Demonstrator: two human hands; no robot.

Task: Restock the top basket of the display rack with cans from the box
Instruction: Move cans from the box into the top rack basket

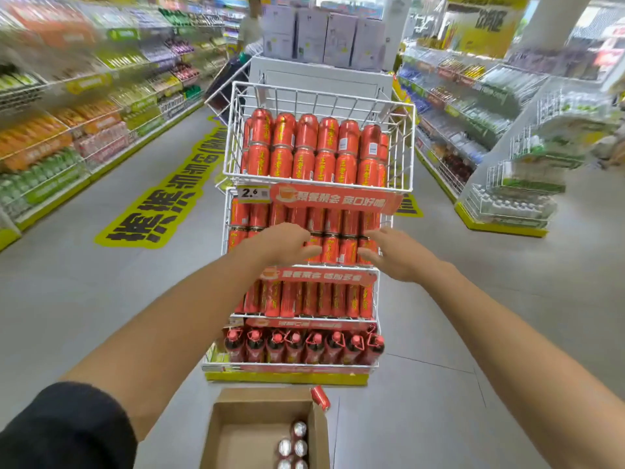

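Note:
The white wire top basket [402, 147] of the display rack holds red cans [306, 150] stacked two high in rows. Both my arms reach out in front of the second tier. My left hand [280, 243] and my right hand [394, 253] are empty, fingers relaxed, hovering in front of that tier's cans. On the floor below stands the open cardboard box [236, 431] with several cans [294, 446] upright in its right corner. One red can [319, 397] lies on the floor by the box's far right corner.
The rack's lower tiers hold more red cans [311, 299] and red-capped bottles [304, 346]. Stocked shelves line the aisle on the left [67, 137] and right [473, 137]. A person [250, 28] stands far down the aisle behind a stack of white cartons [324, 35].

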